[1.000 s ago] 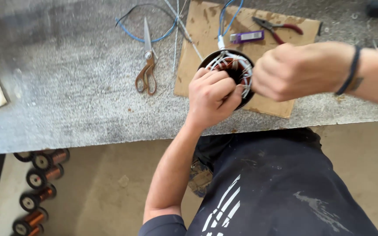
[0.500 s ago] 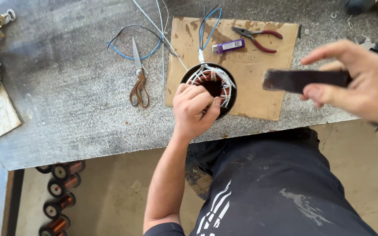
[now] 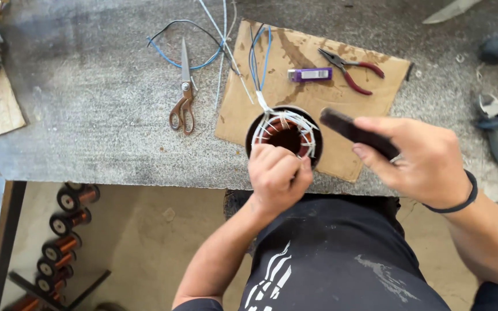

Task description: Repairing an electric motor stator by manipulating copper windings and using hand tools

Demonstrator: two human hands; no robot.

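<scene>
Copper coils (image 3: 286, 137) pinned under curled left hand (image 3: 276, 175), dark bar (image 3: 357, 133) pinched in right hand (image 3: 422, 158) just beside: careless jab could nick windings.

A repair workshop: worn grey bench (image 3: 87, 126) with scissors (image 3: 183, 98), pliers (image 3: 350, 66), copper wire spools (image 3: 64, 230) below.

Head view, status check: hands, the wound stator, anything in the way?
Left hand gripping near rim of round copper-wound stator on cardboard sheet. Right hand holding flat dark bar beside it. Nothing in the way.
</scene>
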